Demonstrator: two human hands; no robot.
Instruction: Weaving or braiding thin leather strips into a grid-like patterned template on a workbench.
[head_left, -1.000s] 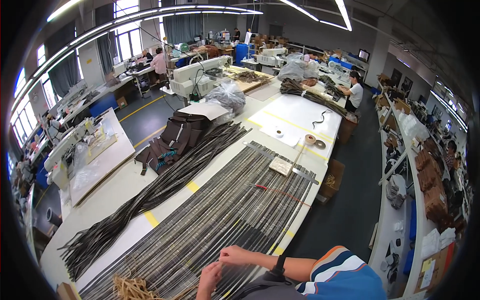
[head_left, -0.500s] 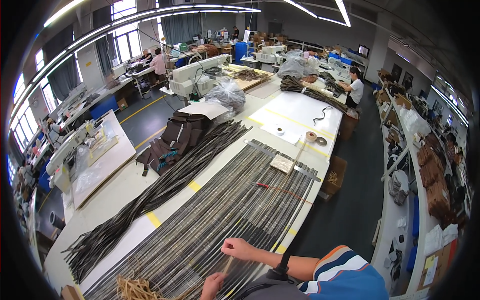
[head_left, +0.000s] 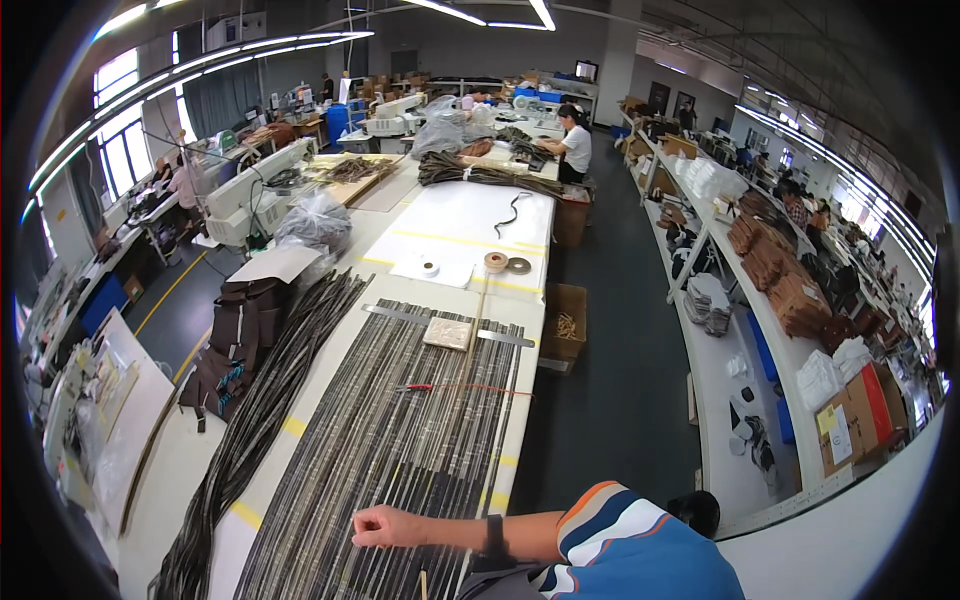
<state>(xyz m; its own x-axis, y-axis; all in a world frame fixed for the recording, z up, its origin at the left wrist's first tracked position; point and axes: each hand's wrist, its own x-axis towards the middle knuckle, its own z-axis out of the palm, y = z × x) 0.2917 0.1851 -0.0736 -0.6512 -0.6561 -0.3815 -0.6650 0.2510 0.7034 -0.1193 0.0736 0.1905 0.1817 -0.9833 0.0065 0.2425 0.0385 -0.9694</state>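
Sitting over the near part of the laid-out dark strips, your right grip is staying curled shut; I can't tell whether it's pinching anything or touching the strips. Left grip isn't showing. Strips are running lengthwise, side by side, along the white surface, with a pale flat block and flat metal bar lying across near their far ends. A thin tan strip is trailing toward you from the tan roll.

Doing it well, my read: you want to be keeping the strips parallel, lifting none with your wrist. Be handling one piece at a time, pinching near its end, pulling gently so neighbours aren't shifting. Block is probably weighting the far ends, so avoid bumping it.

Counts: one right grip; one block; metal bar is showing as two lengths, can't tell if it's one piece. Three rolls: the tan, one dark roll, one white roll. One red-handled tool is lying on the strips. One loose strip bundle is lying to their left. Laid strips: dozens, packing too tight to count.
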